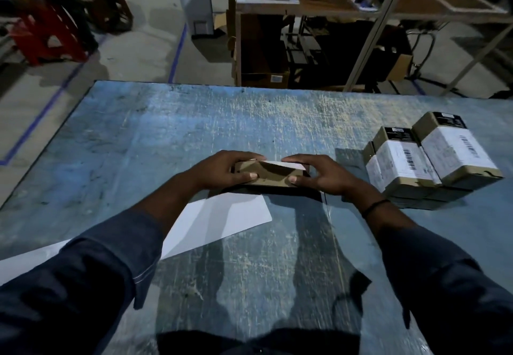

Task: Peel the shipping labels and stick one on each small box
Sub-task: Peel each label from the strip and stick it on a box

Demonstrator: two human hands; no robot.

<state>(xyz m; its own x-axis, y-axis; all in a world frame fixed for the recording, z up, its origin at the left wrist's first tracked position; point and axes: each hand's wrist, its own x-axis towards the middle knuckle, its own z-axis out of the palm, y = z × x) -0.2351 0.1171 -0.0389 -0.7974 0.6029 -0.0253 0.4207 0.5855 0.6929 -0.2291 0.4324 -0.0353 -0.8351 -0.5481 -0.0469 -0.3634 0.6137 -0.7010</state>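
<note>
Sleeves point(97, 271) aside, left hand point(224, 170) and right hand point(319, 174) clamp the small box point(270, 177) ends, label point(280, 164) seemingly half stuck; next: probably press it flat, join stack point(433, 160) right of box.

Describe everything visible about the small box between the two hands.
The small box is plain brown cardboard, low and oblong, lying level on or just above the blue table, just beyond a white sheet. A white label lies across its top, partly hidden. The left hand grips its left end and the right hand its right end, thumbs on the near side, fingers over the top.
</note>
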